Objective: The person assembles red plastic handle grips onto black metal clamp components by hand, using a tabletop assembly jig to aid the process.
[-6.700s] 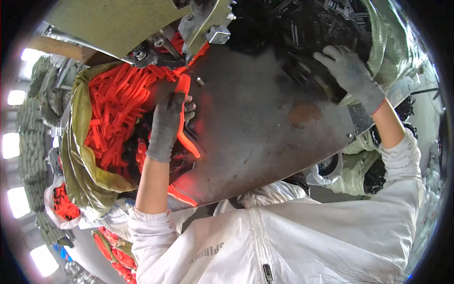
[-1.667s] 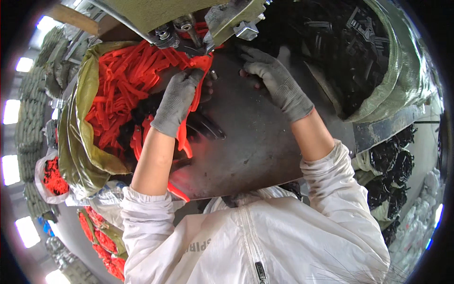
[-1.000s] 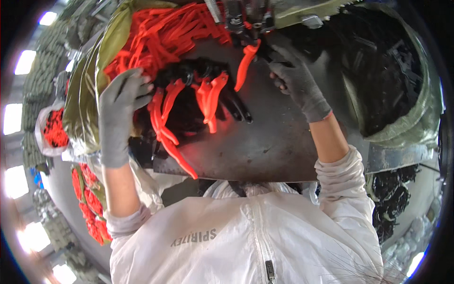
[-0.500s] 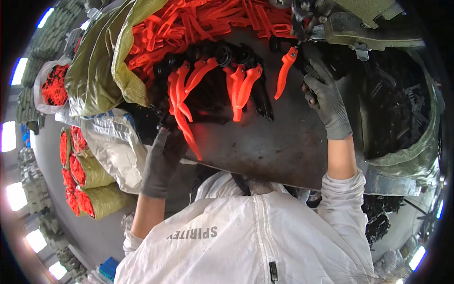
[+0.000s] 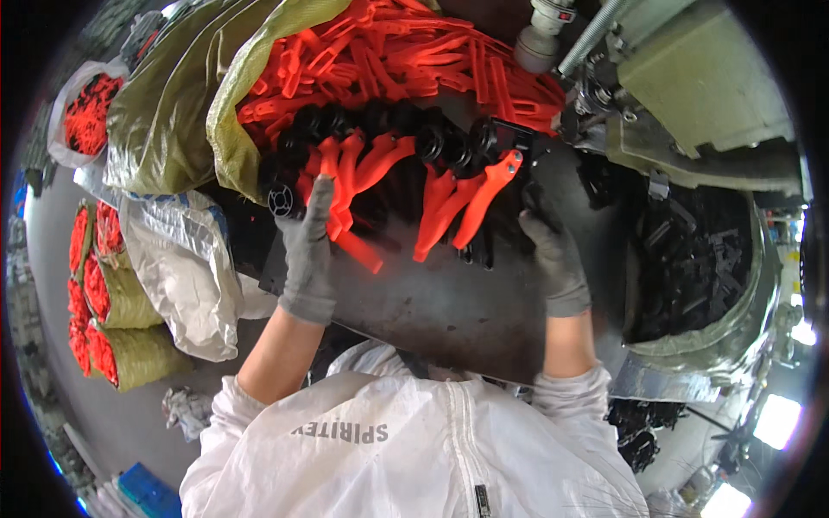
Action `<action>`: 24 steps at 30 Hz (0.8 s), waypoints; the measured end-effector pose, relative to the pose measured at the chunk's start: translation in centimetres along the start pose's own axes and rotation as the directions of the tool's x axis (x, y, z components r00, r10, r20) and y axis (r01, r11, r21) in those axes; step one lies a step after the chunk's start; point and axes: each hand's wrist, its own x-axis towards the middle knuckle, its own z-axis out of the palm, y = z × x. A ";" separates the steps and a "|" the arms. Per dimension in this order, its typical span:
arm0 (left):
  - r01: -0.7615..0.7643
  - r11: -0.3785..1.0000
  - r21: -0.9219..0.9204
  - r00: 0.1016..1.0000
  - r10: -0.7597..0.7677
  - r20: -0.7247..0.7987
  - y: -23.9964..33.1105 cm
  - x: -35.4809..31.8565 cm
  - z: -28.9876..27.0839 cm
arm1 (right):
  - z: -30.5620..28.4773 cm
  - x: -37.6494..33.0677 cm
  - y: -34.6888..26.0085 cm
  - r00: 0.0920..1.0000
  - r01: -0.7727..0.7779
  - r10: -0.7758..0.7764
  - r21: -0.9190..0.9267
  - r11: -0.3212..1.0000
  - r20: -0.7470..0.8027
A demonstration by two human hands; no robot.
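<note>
Several red-handled black tools (image 5: pixel 380 164) lie in a row on the dark metal table (image 5: pixel 414 302), with round black ends at the far side. At the row's left end is my gloved left hand (image 5: pixel 309 259), its thumb on a red handle beside a round black end; the other fingers are mostly hidden and seem closed around that tool. My gloved right hand (image 5: pixel 557 263) is by the right end of the row, just beside the rightmost red handle (image 5: pixel 490 194). Its thumb stands apart from the fingers, which are dark and blurred, and no held thing shows.
A heap of loose red handles (image 5: pixel 389 56) lies beyond the row, beside a yellow-green woven sack (image 5: pixel 173 112). At far right stands a greenish machine (image 5: pixel 682 82). A sack of black parts (image 5: pixel 699 268) is on the right, filled red sacks (image 5: pixel 129 302) at left.
The rightmost red-handled tool has gone from near the machine to the row. My right hand has moved left and nearer, toward the row. My left hand has come up onto the row's left end.
</note>
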 end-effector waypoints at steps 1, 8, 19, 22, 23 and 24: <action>0.001 1.000 -0.004 1.000 -0.001 -0.008 0.8 0.1 0.6 | 1.6 0.7 0.0 1.000 -0.001 0.001 -0.006 1.000 0.006; 0.211 0.952 0.221 0.960 -0.245 0.137 0.3 1.4 0.1 | 12.1 8.0 -1.3 0.948 0.051 -0.195 0.485 0.873 0.250; 0.358 0.800 -0.481 0.906 -0.173 0.387 1.4 7.4 2.8 | 14.7 11.8 -1.6 0.924 -0.139 -0.132 0.636 0.759 0.360; 0.371 0.834 -0.407 0.868 -0.156 0.471 0.4 6.9 1.8 | 14.7 10.5 -1.8 0.928 -0.142 -0.081 0.548 0.825 0.362; 0.374 0.832 -0.410 0.867 -0.156 0.474 0.7 6.5 1.6 | 14.7 8.8 -2.2 0.934 -0.169 -0.049 0.560 0.811 0.353; 0.372 0.890 -0.264 0.832 -0.193 0.520 1.2 5.4 1.3 | 15.2 7.2 -2.6 0.953 -0.096 -0.088 0.563 0.821 0.291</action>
